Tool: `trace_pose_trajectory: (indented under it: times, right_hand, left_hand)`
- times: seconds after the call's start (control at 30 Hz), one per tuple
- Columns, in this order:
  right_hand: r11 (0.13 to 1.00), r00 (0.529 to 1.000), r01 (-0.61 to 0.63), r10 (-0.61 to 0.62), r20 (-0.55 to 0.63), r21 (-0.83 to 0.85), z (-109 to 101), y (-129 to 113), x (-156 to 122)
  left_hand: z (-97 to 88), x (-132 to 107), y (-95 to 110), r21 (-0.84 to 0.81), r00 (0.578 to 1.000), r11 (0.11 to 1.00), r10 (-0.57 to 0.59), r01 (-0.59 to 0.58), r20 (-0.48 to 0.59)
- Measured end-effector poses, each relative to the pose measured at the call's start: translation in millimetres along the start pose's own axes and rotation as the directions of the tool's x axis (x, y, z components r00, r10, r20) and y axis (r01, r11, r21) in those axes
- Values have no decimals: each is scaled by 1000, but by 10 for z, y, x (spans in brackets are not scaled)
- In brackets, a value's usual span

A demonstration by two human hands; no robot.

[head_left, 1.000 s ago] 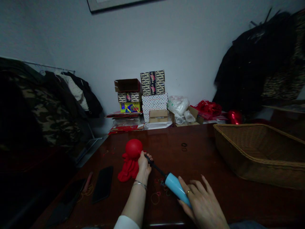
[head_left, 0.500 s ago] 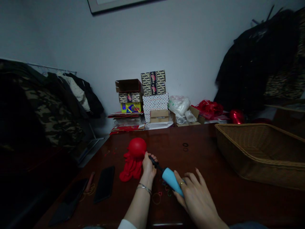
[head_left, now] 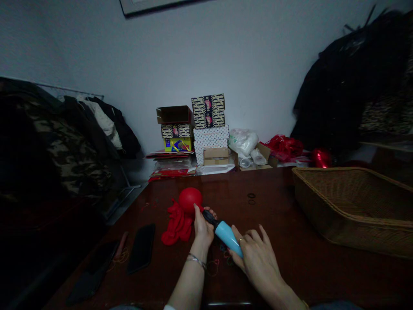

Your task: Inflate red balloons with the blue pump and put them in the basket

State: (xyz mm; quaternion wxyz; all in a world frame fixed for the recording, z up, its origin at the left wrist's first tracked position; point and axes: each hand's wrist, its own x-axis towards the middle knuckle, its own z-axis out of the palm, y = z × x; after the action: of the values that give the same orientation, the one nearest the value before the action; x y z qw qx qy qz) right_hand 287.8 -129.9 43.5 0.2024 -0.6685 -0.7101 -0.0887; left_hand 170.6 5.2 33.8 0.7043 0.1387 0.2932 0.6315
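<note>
A round red balloon (head_left: 190,199), partly inflated, sits on the nozzle of a blue and black hand pump (head_left: 227,237). My left hand (head_left: 204,224) is closed around the balloon's neck and the pump's black front end. Around the pump's blue barrel, near its rear, my right hand (head_left: 256,256) is closed, with some fingers stretched out; its palm side is hidden. Just left of the balloon, a heap of limp red balloons (head_left: 176,224) lies on the dark wooden table (head_left: 271,202). Small coloured rubber bands (head_left: 213,268) lie beneath the pump.
At right stands a wicker basket (head_left: 342,215). A black phone (head_left: 141,248) and another dark flat object (head_left: 93,269) lie at left. Two dark bands (head_left: 251,196) rest farther back. Stacked boxes (head_left: 211,142) stand beyond the table's far edge.
The black front part and blue barrel have come together as my right hand moved toward my left. The balloon has shifted slightly right.
</note>
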Motion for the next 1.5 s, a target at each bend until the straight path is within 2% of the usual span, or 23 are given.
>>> trace_pose_trajectory:
  times: [0.2,0.37,0.47,0.73,0.87,1.1,1.3,1.5]
  right_hand:
    - [999,1000,9,-11,23,53,-26,15,8]
    - [997,1000,9,-10,14,73,-20,13,-3]
    - [999,1000,7,-7,1,53,-23,-9,-16]
    - [1000,999,25,-25,-39,-10,-30,-17,-68]
    - [998,996,57,-59,-74,-27,8,83,-175]
    - [991,970,121,-128,-209,-50,99,267,-418]
    - [990,968,127,-138,-210,-68,54,259,-413]
    - [992,980,107,-117,-158,-68,37,146,-290]
  left_hand:
    - [-44,60,46,23,997,1000,-18,16,76]
    - [-67,77,77,-65,993,995,-75,80,87]
    - [-57,80,56,-97,995,994,-37,46,96]
    - [-19,187,25,-56,998,997,55,-54,31]
    - [-49,265,124,-38,997,996,82,-82,-15]
    - [-84,348,283,-13,989,995,96,-98,-111]
    - [-84,290,248,-57,997,996,60,-63,-50]
    - [-78,236,174,-54,994,994,93,-96,-51]
